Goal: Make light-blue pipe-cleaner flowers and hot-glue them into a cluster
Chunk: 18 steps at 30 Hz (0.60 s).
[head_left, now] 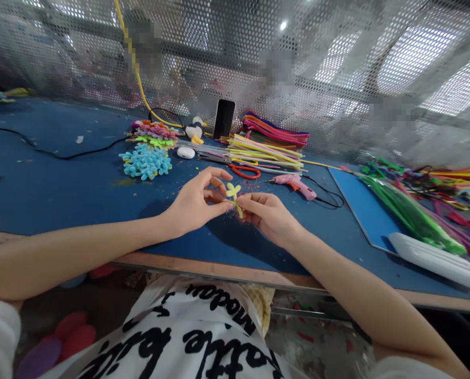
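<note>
A small yellow pipe-cleaner flower point(233, 190) stands upright between my hands, just above the table, with its short stem pointing down. My right hand point(272, 215) is closed, pinching the stem between thumb and fingers. From the other side my left hand point(197, 202) reaches in with curled fingers; its thumb tip meets the stem just below the petals, while the index finger arches free above. Behind the hands lie scissors with red-orange handles point(246, 171) and a pink glue gun point(296, 185). A bundle of pale yellow pipe cleaners point(264, 152) lies farther back.
Blue fuzzy flowers point(146, 160) are piled left, below multicoloured ones point(156, 131). A white case point(185, 152), a bird figure point(195, 129) and an upright phone point(224, 119) stand behind. At right are a blue board point(361, 210), bagged green pipe cleaners point(412, 216) and a white object point(436, 263).
</note>
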{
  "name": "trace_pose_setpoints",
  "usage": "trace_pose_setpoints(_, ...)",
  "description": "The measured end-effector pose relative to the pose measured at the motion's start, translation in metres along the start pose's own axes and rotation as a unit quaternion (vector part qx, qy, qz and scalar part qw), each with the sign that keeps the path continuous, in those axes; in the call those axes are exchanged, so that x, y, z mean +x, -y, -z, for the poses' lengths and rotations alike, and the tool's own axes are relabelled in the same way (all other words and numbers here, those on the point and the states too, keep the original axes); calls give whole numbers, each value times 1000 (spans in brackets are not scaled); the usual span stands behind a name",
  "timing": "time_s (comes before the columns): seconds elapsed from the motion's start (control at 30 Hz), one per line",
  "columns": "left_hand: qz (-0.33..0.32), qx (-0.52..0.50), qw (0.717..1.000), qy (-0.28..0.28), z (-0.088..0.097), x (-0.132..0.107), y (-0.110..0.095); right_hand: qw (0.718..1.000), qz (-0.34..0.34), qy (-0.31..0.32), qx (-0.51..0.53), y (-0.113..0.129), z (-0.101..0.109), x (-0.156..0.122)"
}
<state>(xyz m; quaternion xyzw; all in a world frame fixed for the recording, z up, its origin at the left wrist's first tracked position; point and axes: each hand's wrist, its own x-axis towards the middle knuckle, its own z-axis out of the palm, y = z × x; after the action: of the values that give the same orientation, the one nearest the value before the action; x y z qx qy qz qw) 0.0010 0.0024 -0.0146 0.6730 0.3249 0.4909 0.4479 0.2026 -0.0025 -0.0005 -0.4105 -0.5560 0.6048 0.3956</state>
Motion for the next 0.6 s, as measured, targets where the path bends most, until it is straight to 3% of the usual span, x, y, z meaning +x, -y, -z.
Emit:
trace_pose_setpoints(0.23, 50, -69, 996, -5, 2, 6, -5, 985, 98, -40, -136, 3, -5, -4)
trace_pose_setpoints(0.43, 8, -41, 999, 31, 5, 10, -3, 996, 22, 25, -83, -1, 0, -2)
trace_pose_setpoints(0.6, 25, -32, 998, 53, 6, 11, -4, 996, -12, 41, -79, -2, 1, -2)
